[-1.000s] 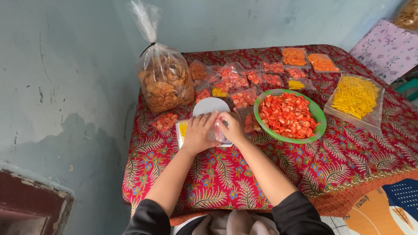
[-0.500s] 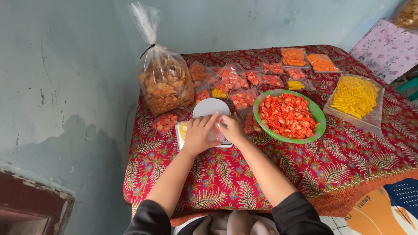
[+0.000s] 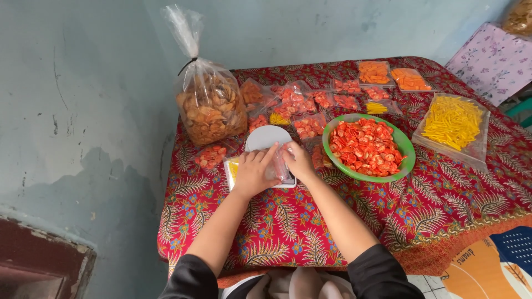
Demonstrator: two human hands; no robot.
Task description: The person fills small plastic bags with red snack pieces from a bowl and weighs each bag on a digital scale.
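Head view: left hand [image 3: 252,173] and right hand [image 3: 298,160] both pinch a small clear plastic bag [image 3: 279,166], apparently unfilled, over the white scale [image 3: 268,137] at the desk's [image 3: 454,194] near-left; grip of each clamped on the bag; several filled packets [image 3: 310,125] lie behind; green bowl [image 3: 407,145] remains heaped with orange crackers; judged partway through.

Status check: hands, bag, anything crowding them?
Left hand and right hand both pinch a small clear plastic bag over the white scale. Green bowl of orange crackers close on the right.
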